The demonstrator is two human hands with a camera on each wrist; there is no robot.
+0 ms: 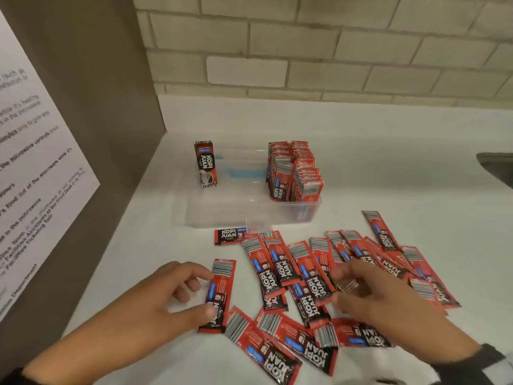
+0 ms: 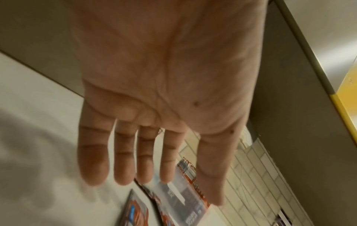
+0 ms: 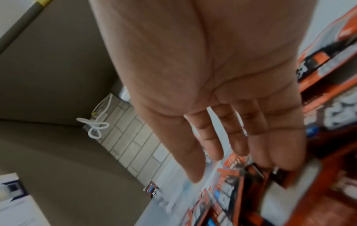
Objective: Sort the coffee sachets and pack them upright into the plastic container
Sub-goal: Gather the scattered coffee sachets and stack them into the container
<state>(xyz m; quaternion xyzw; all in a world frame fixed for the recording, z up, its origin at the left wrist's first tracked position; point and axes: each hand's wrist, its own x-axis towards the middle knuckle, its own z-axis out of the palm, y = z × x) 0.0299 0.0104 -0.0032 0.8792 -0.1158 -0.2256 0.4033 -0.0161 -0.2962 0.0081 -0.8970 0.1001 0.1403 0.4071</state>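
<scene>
On the white counter (image 1: pixel 144 245): loose sachets (image 1: pixel 319 282) scattered flat, near side of the clear container (image 1: pixel 249 215) | container holds upright sachet rows (image 1: pixel 294 170) at right, one sachet (image 1: pixel 205 163) standing left | left hand (image 1: pixel 166 295) grip apart, fingertips on a lone sachet (image 1: pixel 220 293) | right hand (image 1: pixel 383 298) blurred over the pile, fingers spread, holding nothing.

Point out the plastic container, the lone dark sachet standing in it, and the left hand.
container (image 1: pixel 238 211), head view, clear front wall.
dark sachet (image 1: pixel 205 164), head view, printed face.
left hand (image 1: pixel 155 295), head view, back of the hand.
</scene>
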